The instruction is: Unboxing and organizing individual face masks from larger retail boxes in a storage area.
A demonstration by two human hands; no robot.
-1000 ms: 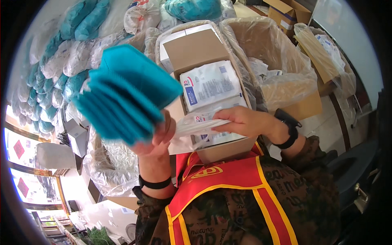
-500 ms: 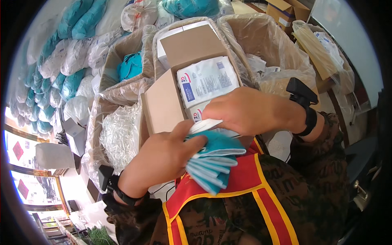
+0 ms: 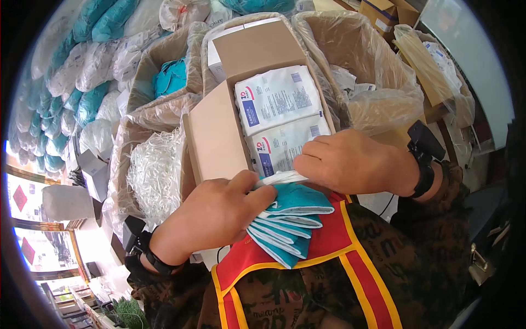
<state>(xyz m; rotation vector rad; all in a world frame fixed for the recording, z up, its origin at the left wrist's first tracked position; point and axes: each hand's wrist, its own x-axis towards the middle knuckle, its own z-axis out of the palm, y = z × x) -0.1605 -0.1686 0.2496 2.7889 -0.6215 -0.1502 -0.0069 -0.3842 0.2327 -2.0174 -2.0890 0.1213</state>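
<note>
Beside lined cartons (image 3: 359,41), teal folded pieces (image 3: 298,203) fan below the fingers (image 3: 262,196).

The open cardboard box (image 3: 216,131) carries white packets (image 3: 279,98), lying flat inside. Left of the box, a plastic-lined bin (image 3: 156,127) holds a heap of white strips (image 3: 156,178); beyond that one, another bin (image 3: 170,50) holds teal cloth (image 3: 170,78). Right of the box, a third bin (image 3: 350,44) holds white packaging (image 3: 343,77).

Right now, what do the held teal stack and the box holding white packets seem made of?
Held teal stack: probably matte nonwoven fabric; soft-looking layers with pale edges. Box: likely matte cardboard, given its plain brown, stiff-looking flaps.
</note>
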